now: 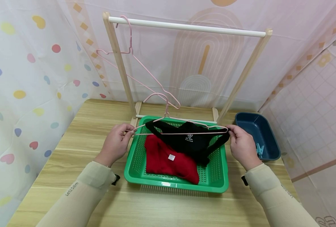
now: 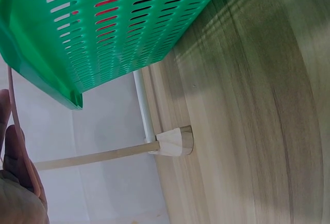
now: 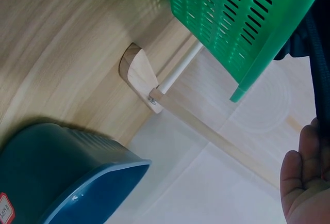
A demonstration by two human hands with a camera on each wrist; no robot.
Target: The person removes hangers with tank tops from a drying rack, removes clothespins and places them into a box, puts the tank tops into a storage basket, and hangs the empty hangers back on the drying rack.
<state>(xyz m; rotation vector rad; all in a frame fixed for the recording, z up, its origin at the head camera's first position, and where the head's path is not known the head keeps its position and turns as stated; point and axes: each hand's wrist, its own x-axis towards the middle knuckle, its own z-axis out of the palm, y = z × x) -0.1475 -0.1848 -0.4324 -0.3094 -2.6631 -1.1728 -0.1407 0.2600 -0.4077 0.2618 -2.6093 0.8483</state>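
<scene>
A pink clothes hanger [image 1: 182, 133] is held level over the green basket [image 1: 176, 186]. My left hand [image 1: 115, 142] pinches its left end; the left wrist view shows the pink wire running across those fingers [image 2: 15, 152]. At the other end, my right hand [image 1: 243, 145] grips the hanger's tip together with a strap of a black tank top [image 1: 194, 142]. The tank top hangs from the hanger, its left strap around the wire a little inward of my left hand. Below it, a folded red garment [image 1: 168, 159] with a white label lies in the basket.
Behind the basket stands a wooden rack with a white top rail [image 1: 190, 26]. Another pink hanger [image 1: 148, 71] hangs at its left end. On the right, a dark blue basin [image 1: 258, 135] holds light blue clothespins [image 1: 260, 149]. All stand on a wood-grain table [image 1: 94, 116].
</scene>
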